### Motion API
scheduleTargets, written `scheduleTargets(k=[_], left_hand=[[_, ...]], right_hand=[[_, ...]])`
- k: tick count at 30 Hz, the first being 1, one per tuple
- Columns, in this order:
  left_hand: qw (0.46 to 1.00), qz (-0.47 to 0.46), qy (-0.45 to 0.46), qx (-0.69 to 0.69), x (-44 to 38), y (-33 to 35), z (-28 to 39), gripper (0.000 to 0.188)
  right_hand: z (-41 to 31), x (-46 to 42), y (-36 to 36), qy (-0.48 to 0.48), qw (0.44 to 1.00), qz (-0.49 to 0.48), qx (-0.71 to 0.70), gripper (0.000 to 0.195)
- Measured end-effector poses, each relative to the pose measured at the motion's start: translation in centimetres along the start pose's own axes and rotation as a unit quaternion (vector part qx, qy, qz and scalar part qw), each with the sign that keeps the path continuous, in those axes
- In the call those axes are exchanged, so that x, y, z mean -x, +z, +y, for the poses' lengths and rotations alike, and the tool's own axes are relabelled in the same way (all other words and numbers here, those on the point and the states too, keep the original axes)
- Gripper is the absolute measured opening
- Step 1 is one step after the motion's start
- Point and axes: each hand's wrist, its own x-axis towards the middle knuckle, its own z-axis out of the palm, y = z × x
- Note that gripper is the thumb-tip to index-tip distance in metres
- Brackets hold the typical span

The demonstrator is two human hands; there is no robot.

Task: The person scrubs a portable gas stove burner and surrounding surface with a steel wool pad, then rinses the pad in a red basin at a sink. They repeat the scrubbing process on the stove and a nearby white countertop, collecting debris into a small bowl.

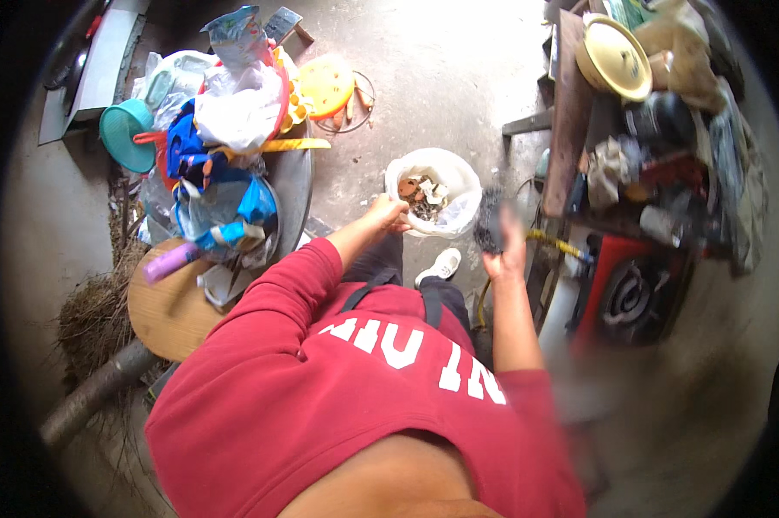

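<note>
A bin lined with a white plastic bag [465, 188] stands on the floor in front of me. Eggshells [407, 188] and other dry scraps lie inside it. My left hand [389, 215] pinches the near-left part of the liner's rim between thumb and fingers. To the right of the bin, my right hand [511, 243] grips a dark, rough-textured object [489, 220]. Blur over that hand hides some of its fingers, and what the object is cannot be made out.
At left, a round table [295, 194] bears plastic bags and basins beside a wooden stool [169, 317]. A yellow stool [326, 84] stands farther off. On the right are a cluttered wooden bench [566, 116], a red gas stove [590, 291] and a yellow hose [554, 242].
</note>
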Motion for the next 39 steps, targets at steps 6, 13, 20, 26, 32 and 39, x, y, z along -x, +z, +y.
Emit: scheduleTargets(k=[6,13,20,26,32,39], left_hand=[[0.991,0.115,-0.018,0.064,-13.5,-6.3,4.3,0.029],[0.958,0.236,-0.038,0.159,-27.9,-14.5,3.2,0.033],[0.92,0.26,-0.076,0.284,-40.3,-22.0,-1.1,0.034],[0.902,0.249,-0.171,0.309,-40.8,-21.3,-1.6,0.041],[0.934,0.118,-0.089,0.325,-32.3,-16.5,5.9,0.028],[0.948,-0.031,-0.051,0.312,-18.0,-11.5,17.2,0.009]], right_hand=[[3.5,-6.8,4.7,0.055,0.997,0.045,0.018,0.016],[9.0,-17.8,9.0,0.113,0.99,0.079,0.034,0.019],[13.0,-32.0,8.1,0.167,0.983,0.041,0.069,0.027],[13.9,-35.6,9.9,0.175,0.98,0.021,0.096,0.037],[11.3,-33.0,18.7,0.168,0.978,-0.006,0.123,0.053],[4.9,-29.0,33.4,0.136,0.982,-0.109,0.071,0.059]])
